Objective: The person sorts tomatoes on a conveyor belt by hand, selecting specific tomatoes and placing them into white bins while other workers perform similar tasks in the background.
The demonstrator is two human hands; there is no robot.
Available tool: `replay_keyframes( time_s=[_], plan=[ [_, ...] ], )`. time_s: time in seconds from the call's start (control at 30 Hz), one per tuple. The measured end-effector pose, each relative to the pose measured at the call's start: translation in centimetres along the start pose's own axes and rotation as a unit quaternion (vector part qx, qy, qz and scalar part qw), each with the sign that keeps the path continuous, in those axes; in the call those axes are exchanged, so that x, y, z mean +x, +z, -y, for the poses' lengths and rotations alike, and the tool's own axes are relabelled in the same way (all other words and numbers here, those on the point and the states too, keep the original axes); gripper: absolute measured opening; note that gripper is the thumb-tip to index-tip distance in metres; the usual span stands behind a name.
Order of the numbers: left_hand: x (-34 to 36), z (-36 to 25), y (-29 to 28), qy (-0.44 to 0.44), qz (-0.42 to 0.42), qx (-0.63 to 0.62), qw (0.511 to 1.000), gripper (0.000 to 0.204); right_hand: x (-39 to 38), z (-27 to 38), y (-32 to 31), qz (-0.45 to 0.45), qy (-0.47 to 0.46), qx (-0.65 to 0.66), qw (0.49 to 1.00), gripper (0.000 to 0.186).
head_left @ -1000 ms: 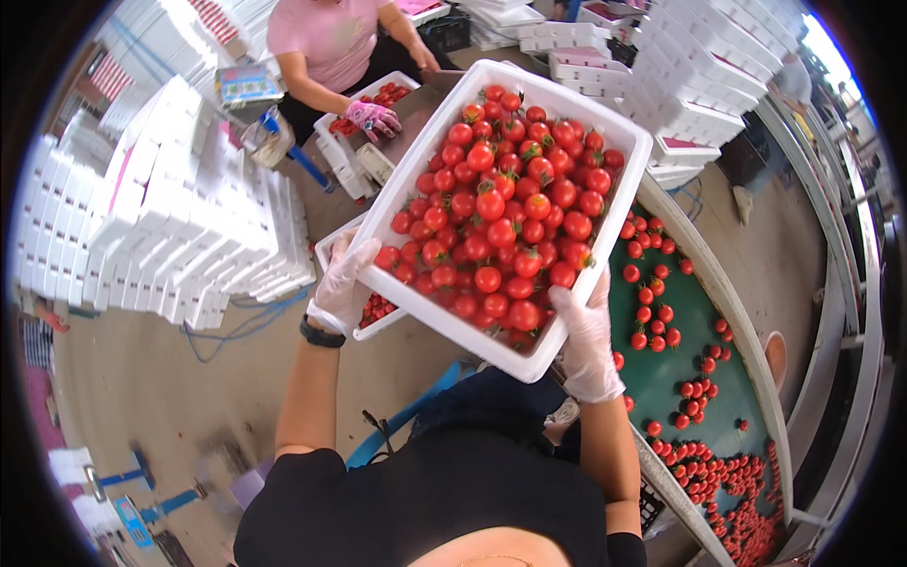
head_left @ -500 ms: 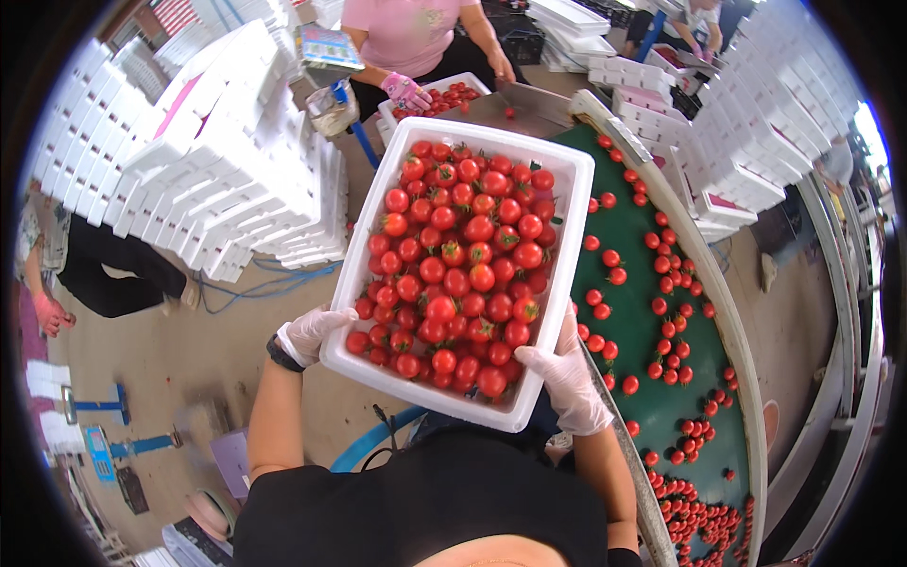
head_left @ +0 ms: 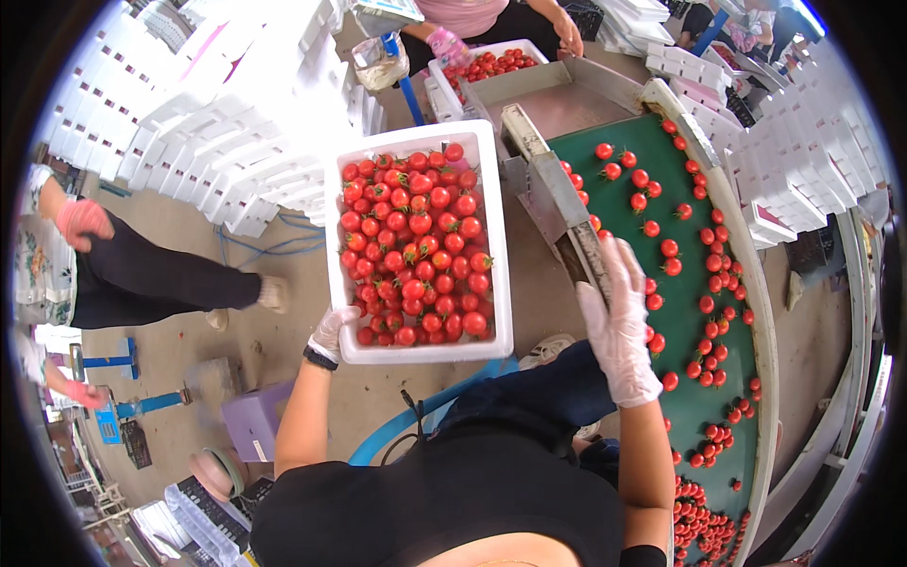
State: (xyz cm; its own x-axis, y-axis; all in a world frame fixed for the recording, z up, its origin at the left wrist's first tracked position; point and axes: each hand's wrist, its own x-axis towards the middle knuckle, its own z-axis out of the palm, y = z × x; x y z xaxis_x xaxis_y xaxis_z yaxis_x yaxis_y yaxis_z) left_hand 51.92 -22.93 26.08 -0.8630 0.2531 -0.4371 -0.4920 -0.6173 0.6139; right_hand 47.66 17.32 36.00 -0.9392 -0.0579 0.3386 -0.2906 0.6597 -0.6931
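A white foam crate [head_left: 505, 283] full of cherry tomatoes [head_left: 416, 246] is in front of me, left of the conveyor. My left hand [head_left: 333, 333], in a clear glove, grips its near left corner; most of the fingers are hidden under the rim. My right hand [head_left: 619, 331], gloved too, is off the crate. Its fingers are stretched out over the near side rail [head_left: 557, 189] of the conveyor, and nothing shows in it. Loose tomatoes lie on the green belt [head_left: 690, 283] just beyond that hand.
Tall stacks of white foam crates [head_left: 161, 123] rise at the left, more crates [head_left: 803, 161] at the right. Across from me a person's gloved hand [head_left: 449, 45] is over another tomato crate [head_left: 491, 61]. A walking person [head_left: 161, 269] is at the left, near a purple box [head_left: 255, 420].
My right hand has let go of the crate and moved right to the conveyor rail. The crate, still in my left hand, has shifted left. A person at the left has stepped further into view.
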Motion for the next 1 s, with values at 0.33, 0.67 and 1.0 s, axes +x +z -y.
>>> replay_keyframes(
  time_s=[0.33,0.67,1.0],
  plan=[
    [1.4,4.5,-6.7,-0.024,-0.082,0.030,0.996,0.072,-2.2,-1.5,0.0,0.017,0.051,-0.178,0.983,0.064],
    [1.5,5.8,-4.1,-0.050,-0.010,-0.008,0.999,0.078,-2.8,-0.3,-0.1,0.029,0.066,-0.199,0.977,0.057],
    [-2.9,5.1,0.4,-0.402,-0.358,-0.637,0.551,0.059,-4.6,-0.4,-1.0,0.032,0.040,-0.209,0.977,0.057]
  ],
)
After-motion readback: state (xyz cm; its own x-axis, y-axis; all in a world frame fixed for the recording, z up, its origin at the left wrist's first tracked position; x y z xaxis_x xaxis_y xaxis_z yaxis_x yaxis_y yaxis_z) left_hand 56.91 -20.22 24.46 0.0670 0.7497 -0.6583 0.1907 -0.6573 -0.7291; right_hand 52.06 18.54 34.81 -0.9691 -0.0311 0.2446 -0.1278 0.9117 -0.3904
